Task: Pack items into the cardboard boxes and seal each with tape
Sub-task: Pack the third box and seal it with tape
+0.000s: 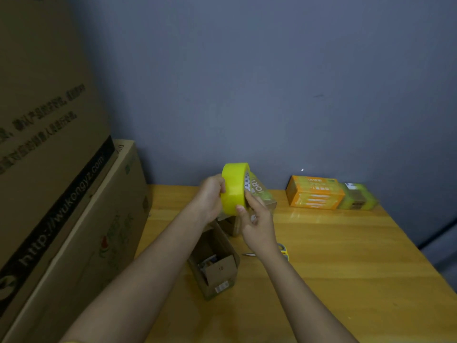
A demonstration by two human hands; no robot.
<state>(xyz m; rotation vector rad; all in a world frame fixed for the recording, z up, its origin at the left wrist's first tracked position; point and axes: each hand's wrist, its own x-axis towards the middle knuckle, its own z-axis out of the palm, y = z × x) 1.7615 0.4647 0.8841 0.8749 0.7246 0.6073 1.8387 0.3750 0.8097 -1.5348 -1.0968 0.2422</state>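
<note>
Above the box [214, 262], the left hand [210, 198] is gripping the tape [233, 188] while the right hand [257, 220] is pinching its edge. Light and stiff, it is likely handling best by the rim, though the loose end is probably clinging.

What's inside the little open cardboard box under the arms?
The small open brown cardboard box holds something packed with a pale printed surface, showing beside a folded-in flap marked 10. The flaps and box walls hide most of it, so what it is can't be told.

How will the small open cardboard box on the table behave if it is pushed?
The small cardboard box looks light, so it would probably slide easily on the smooth wooden table. Its loose open flaps may bend. Being low and long, it seems unlikely to tip.
</note>
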